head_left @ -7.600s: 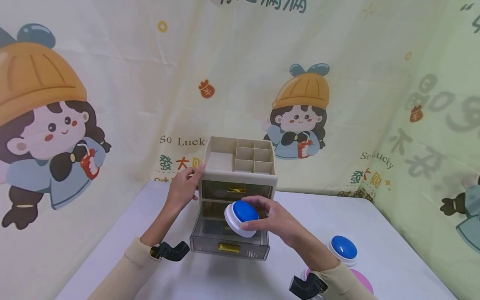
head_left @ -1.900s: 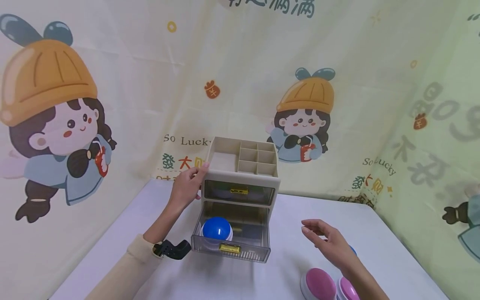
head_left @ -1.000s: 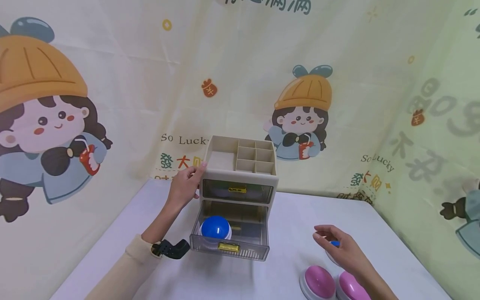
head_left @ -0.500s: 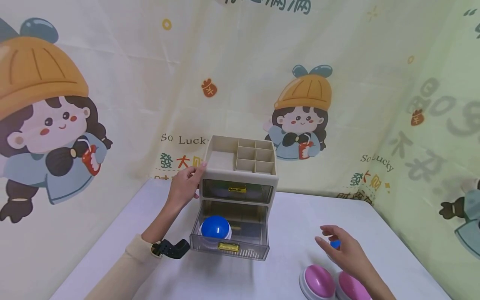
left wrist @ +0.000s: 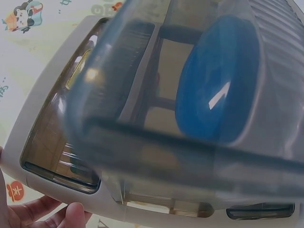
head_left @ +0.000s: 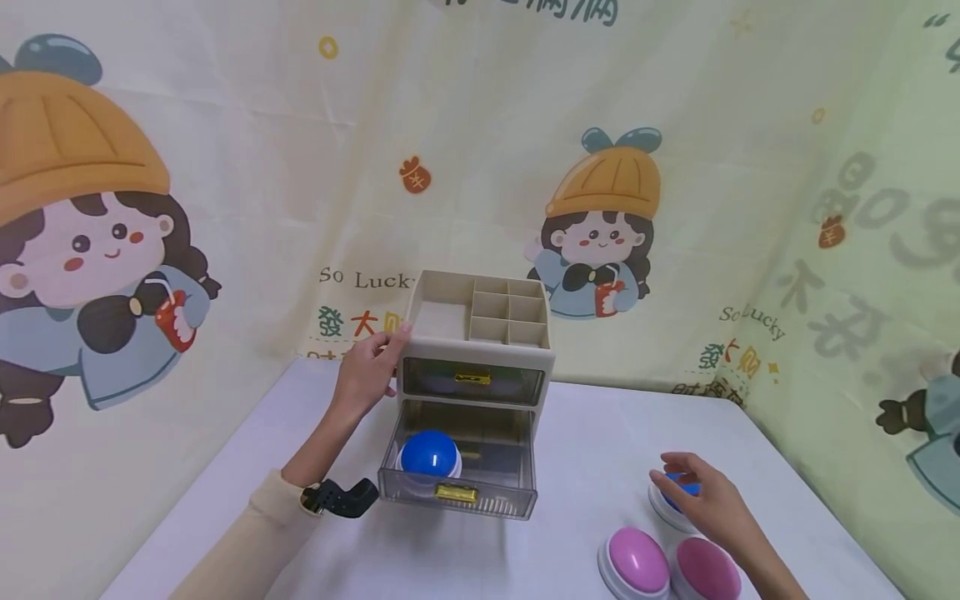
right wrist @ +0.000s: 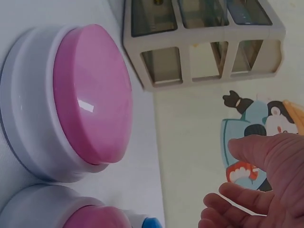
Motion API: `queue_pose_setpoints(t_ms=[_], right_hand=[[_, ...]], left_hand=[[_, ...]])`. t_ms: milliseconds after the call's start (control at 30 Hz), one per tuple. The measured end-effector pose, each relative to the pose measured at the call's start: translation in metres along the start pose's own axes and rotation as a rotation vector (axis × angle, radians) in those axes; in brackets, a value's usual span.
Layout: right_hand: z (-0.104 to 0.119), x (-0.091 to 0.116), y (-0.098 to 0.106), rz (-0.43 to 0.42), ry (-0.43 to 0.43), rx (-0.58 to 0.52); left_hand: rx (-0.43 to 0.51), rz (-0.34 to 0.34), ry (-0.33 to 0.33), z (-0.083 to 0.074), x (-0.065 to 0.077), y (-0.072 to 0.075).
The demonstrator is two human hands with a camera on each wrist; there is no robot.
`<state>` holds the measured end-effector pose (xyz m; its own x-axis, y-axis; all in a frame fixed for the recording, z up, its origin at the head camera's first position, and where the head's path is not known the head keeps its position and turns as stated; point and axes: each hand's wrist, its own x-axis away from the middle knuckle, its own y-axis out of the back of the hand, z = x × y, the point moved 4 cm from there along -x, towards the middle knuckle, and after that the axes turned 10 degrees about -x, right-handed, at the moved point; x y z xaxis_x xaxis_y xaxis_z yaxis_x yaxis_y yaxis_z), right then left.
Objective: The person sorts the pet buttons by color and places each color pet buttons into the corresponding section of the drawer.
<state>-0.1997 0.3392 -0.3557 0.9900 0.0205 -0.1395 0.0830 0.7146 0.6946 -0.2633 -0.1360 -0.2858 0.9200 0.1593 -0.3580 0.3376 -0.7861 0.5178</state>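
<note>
A small beige drawer organizer (head_left: 480, 352) stands on the table, its lower clear drawer (head_left: 495, 500) pulled out. Inside that drawer, at the left, sits a blue push button (head_left: 430, 452) with a white base. My left hand (head_left: 365, 372) grips the organizer's upper left side, thumb at the top edge and fingers along the side. At the right, my right hand (head_left: 708, 500) hovers with loosely bent fingers and nothing held. It overlaps a second blue button (head_left: 663, 502) in the head view. The right wrist view shows the thumb and fingers (right wrist: 251, 197) apart.
Two pink buttons (head_left: 639, 560) with white bases stand at the table's near right, close to my right forearm. The organizer's top has open compartments (head_left: 510, 310), and its upper drawer (head_left: 472, 381) is closed. A printed cloth (head_left: 480, 125) hangs behind the table.
My right hand, which held a blue button over the drawer, has let it go there. It has since moved right to the second blue button. My left hand keeps its grip.
</note>
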Motion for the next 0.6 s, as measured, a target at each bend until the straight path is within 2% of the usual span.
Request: queue_pose_setpoints(t_ms=[133,200,433,600], right_hand=[[-0.007,-0.001,0.001,0.024,-0.059,-0.022],[-0.009,0.000,0.002,0.025,-0.061,-0.020],[-0.023,-0.004,0.007,0.025,-0.039,0.122],[-0.032,-0.006,0.008,0.049,-0.071,0.130]], left_hand=[[-0.001,0.001,0.004,0.000,0.001,0.000],[0.002,0.001,0.007,0.000,0.001,0.001],[0.003,-0.003,0.012,-0.001,0.002,0.000],[0.001,-0.005,0.015,0.000,0.002,0.000]])
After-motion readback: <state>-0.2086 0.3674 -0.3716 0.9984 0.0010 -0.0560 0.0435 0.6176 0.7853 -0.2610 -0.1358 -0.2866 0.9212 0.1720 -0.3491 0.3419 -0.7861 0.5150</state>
